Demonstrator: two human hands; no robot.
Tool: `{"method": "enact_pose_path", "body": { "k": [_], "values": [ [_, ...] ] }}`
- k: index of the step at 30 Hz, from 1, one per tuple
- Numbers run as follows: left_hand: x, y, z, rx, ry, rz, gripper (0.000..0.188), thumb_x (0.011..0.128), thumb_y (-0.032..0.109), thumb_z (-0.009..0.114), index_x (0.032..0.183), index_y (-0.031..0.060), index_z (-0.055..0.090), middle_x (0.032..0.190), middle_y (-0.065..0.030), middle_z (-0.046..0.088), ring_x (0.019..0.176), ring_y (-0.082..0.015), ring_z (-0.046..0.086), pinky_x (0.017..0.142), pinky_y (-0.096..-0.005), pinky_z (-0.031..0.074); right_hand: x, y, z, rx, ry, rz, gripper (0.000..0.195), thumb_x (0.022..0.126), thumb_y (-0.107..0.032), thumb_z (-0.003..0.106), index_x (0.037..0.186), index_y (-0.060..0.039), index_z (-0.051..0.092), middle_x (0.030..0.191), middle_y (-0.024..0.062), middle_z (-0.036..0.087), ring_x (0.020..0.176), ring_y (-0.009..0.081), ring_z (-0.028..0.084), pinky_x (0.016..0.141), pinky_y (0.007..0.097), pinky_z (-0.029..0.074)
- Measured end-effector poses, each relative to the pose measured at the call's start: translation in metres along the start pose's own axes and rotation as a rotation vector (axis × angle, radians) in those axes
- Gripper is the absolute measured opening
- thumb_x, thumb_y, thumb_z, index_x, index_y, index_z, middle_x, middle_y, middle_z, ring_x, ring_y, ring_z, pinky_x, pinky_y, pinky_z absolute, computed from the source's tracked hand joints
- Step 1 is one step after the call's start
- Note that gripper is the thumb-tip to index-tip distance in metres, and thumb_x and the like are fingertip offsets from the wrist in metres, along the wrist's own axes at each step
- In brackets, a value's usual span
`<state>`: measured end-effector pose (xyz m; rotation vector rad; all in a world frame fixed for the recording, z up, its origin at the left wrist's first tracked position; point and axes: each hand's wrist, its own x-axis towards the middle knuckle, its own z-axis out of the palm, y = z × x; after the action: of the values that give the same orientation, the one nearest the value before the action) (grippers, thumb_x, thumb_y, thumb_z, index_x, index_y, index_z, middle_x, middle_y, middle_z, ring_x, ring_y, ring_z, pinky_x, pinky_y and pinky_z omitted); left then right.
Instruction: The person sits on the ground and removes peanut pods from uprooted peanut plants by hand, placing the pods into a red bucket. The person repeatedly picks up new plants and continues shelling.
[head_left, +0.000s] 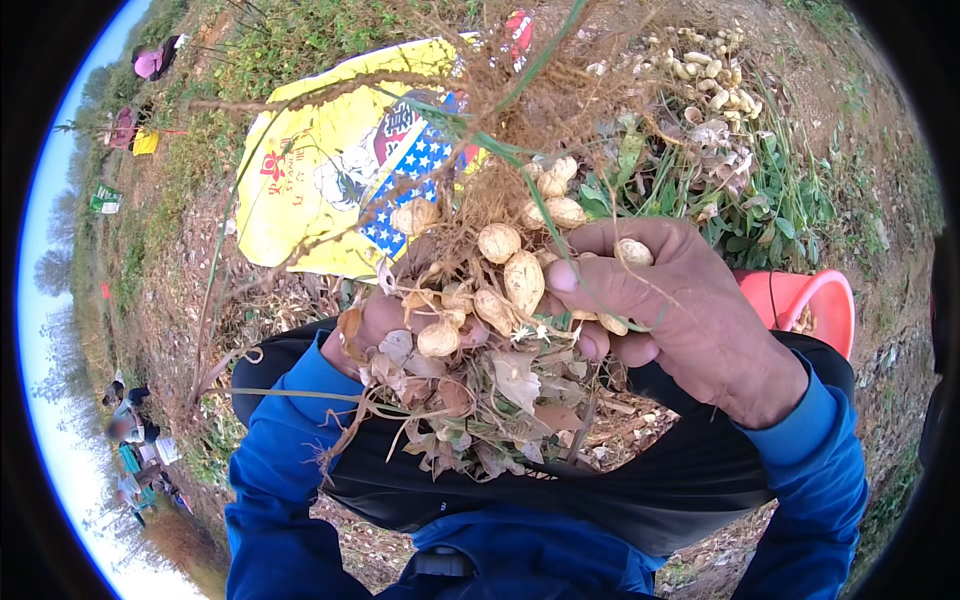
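A pulled-up peanut plant hangs above my lap, its dry leaves towards me and its tangled roots pointing away. Pale pods cluster among the roots in the middle. My left hand grips the plant from the left, mostly hidden behind pods and leaves. On the right, my right hand is closed around pods at the edge of the cluster, thumb towards the middle. One pod shows between its thumb and curled fingers. A thin green grass stem crosses in front of the roots.
A yellow printed sack lies on the ground ahead. Beyond my right hand are green peanut plants and a heap of pods. A pink bucket with pods inside lies tipped by my right knee. Several people are far off left.
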<state>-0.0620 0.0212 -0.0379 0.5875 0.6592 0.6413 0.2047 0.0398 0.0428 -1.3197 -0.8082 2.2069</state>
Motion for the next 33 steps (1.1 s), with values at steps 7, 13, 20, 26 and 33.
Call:
{"method": "enact_pose_path", "body": {
  "k": [7,13,20,26,33],
  "values": [
    [0.000,-0.010,-0.023,0.165,-0.047,-0.086,0.069,0.085,0.025,0.077,0.142,0.0020,0.046,0.132,-0.0162,0.059,0.106,-0.0261,0.066,0.093,-0.0400,0.057,0.002,0.010,0.005,-0.647,0.211,-0.416,0.018,0.086,-0.011,0.077,0.097,0.0015,0.070,0.070,0.0010,0.060,0.061,0.0056,0.050,0.053,0.0254,0.039],
    [0.004,-0.017,-0.021,0.105,-0.021,-0.027,0.067,0.088,0.026,0.074,0.144,0.0036,0.043,0.136,-0.0156,0.056,0.114,-0.0282,0.062,0.100,-0.0428,0.055,-0.005,0.016,0.009,-0.753,0.353,-0.503,0.010,0.087,-0.004,0.073,0.093,0.0023,0.068,0.068,0.0000,0.057,0.063,0.0055,0.047,0.055,0.0260,0.040],
    [-0.020,-0.012,-0.028,0.021,0.064,0.104,0.066,0.092,0.027,0.071,0.146,0.0055,0.040,0.141,-0.0149,0.053,0.124,-0.0306,0.058,0.107,-0.0461,0.052,0.000,0.005,-0.002,-0.299,0.317,-0.345,0.020,0.093,-0.015,0.073,0.104,0.0008,0.069,0.067,-0.0009,0.061,0.051,0.0067,0.059,0.041,0.0178,0.037],
    [-0.027,-0.009,-0.047,-0.036,0.176,0.027,0.067,0.096,0.034,0.066,0.151,0.0070,0.036,0.145,-0.0186,0.049,0.124,-0.0426,0.057,0.096,-0.0560,0.057,-0.034,-0.014,-0.035,-0.007,0.276,-0.325,0.028,0.098,-0.021,0.064,0.118,-0.0003,0.063,0.095,0.0097,0.064,0.056,0.0059,0.054,0.039,0.0153,0.034],
    [-0.019,-0.017,-0.048,-0.337,0.023,0.096,0.066,0.099,0.035,0.062,0.149,0.0014,0.036,0.138,-0.0208,0.056,0.114,-0.0312,0.065,0.084,-0.0379,0.063,-0.153,0.030,-0.168,-0.589,1.231,-0.619,0.033,0.097,-0.021,0.070,0.125,-0.0041,0.066,0.076,-0.0015,0.062,0.056,-0.0002,0.046,0.046,0.0165,0.025]
  ]
}}
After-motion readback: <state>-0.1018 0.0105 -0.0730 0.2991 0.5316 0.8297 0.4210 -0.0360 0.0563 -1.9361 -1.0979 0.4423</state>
